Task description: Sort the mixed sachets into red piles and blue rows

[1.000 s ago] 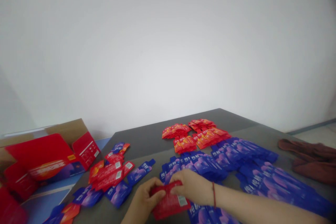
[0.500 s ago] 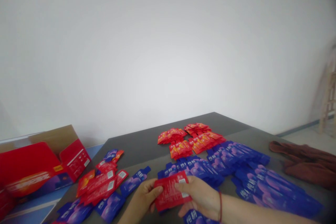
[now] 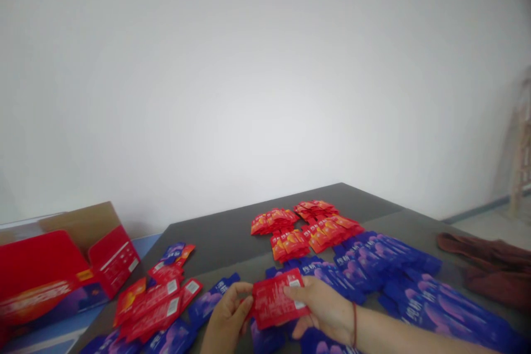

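A red sachet (image 3: 276,301), its printed back with a white barcode label facing up, is held above the near part of the table. My right hand (image 3: 326,307) is closed on its right side, thumb on top and fingers underneath. At its left edge my left hand (image 3: 230,315) pinches with thumb and curled fingers. Below the hands lie blue-purple sachets (image 3: 267,338), partly hidden. On the left is a loose mixed pile of red sachets (image 3: 151,310) and blue sachets (image 3: 172,337).
Fanned rows of red-orange sachets (image 3: 290,243) lie farther back on the dark table (image 3: 215,238), with rows of blue sachets (image 3: 435,304) to the right. An open red carton (image 3: 41,282) stands at left. A brown cloth (image 3: 493,271) lies at the right edge.
My left thumb has slid off the red sachet's face to its left edge. Both hands and the sachet sit slightly farther right in view, and the camera has shifted a little.
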The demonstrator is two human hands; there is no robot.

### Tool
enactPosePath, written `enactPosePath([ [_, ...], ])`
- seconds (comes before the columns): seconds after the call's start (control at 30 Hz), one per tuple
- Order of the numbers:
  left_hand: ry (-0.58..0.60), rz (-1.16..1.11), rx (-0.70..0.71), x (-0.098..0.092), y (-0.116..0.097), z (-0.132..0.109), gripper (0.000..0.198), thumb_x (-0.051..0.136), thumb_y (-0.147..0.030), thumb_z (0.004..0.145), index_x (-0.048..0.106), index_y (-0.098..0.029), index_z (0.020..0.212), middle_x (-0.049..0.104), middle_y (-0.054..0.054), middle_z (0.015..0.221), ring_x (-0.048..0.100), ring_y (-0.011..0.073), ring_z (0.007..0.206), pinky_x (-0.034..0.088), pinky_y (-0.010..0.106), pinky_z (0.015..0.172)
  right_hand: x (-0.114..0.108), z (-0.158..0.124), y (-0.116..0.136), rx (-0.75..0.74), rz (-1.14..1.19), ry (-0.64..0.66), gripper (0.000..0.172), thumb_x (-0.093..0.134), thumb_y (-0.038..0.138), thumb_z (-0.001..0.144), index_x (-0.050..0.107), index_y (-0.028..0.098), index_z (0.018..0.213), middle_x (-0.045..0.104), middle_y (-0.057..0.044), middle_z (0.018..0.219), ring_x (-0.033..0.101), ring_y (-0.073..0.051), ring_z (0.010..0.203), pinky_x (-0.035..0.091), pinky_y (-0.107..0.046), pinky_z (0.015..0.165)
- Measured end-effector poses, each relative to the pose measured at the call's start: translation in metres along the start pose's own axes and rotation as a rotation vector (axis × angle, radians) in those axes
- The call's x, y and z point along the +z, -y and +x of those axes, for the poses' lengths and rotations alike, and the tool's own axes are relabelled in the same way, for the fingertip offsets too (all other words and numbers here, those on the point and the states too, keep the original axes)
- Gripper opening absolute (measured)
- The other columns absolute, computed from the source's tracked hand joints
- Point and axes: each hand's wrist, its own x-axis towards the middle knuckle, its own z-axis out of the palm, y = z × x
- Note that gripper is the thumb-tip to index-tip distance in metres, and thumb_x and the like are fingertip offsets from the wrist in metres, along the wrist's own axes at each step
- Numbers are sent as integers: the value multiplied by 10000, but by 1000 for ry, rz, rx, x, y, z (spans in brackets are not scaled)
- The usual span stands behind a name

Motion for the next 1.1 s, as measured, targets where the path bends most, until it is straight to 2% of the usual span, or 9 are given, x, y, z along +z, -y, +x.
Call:
enactPosePath([
  [0.1, -284, 58, 57, -15, 6, 3, 563, 555, -670, 693, 576, -192, 989, 394, -113, 447, 392, 122, 406, 247, 228, 431, -17, 12, 14, -83, -623, -173, 459, 320, 434, 960, 631, 102, 1016, 707, -117, 811, 695, -184, 717, 517, -235, 555],
  [0.2, -463, 159, 120, -29, 11, 5, 446, 541, -575, 732, 597, -198, 962, 545, -53, 553, 558, 186, 549, 403, 281, 534, -35, 39, 34, -174, -1194, -292, 455, 242, 321, 997, 635, 92, 1002, 712, -143, 828, 703, -198, 712, 511, -260, 606],
  [0.3, -459, 261, 168, -31, 12, 2, 324, 495, -484, 796, 601, -218, 950, 685, 19, 772, 655, 238, 784, 479, 340, 722, -42, 76, 42, -276, -1455, -274, 329, 349, 202, 965, 621, 118, 1130, 697, -174, 1055, 669, -245, 974, 485, -322, 829],
  [0.4, -423, 367, 168, -27, 12, -3, 271, 442, -422, 854, 587, -229, 977, 708, 35, 871, 665, 243, 856, 488, 359, 779, -40, 114, 34, -323, -1652, -184, 362, 401, 83, 907, 596, 109, 1211, 656, -188, 1168, 616, -263, 1088, 440, -355, 921],
  [0.53, -412, 550, 166, -26, 16, -5, 269, 374, -351, 892, 582, -232, 1014, 709, 59, 996, 662, 240, 953, 500, 369, 829, -38, 149, 16, -325, -1840, -106, 363, 413, 47, 880, 607, 54, 1187, 656, -214, 1148, 622, -272, 1061, 452, -367, 900],
  [0.63, -416, 807, 223, -32, 23, -2, 325, 339, -272, 900, 604, -194, 1071, 685, 98, 1098, 621, 240, 1070, 465, 382, 943, -41, 159, 8, -303, -1922, -76, 346, 408, 48, 874, 633, 44, 1138, 671, -221, 1100, 636, -277, 1022, 457, -377, 879],
  [0.73, -425, 1086, 217, -37, 29, 2, 393, 328, -192, 893, 604, -115, 1162, 640, 145, 1216, 561, 255, 1174, 396, 407, 1040, -45, 159, 4, -282, -1966, -40, 342, 475, 91, 844, 637, 56, 1142, 668, -217, 1110, 640, -284, 1002, 458, -374, 866],
  [0.83, -392, 1273, 110, -35, 32, 3, 431, 355, -147, 879, 571, -91, 1248, 574, 152, 1339, 505, 260, 1259, 365, 406, 1072, -46, 153, 1, -275, -1982, 4, 388, 570, 179, 796, 635, 66, 1162, 656, -220, 1133, 629, -299, 1015, 454, -376, 867],
  [1.1, -325, 1408, -57, -26, 30, -1, 467, 413, -184, 871, 521, -105, 1319, 539, 161, 1389, 462, 258, 1311, 318, 428, 1089, -58, 150, 8, -263, -1934, 62, 488, 621, 424, 804, 623, 152, 1209, 625, -161, 1232, 586, -301, 1098, 412, -421, 925],
])
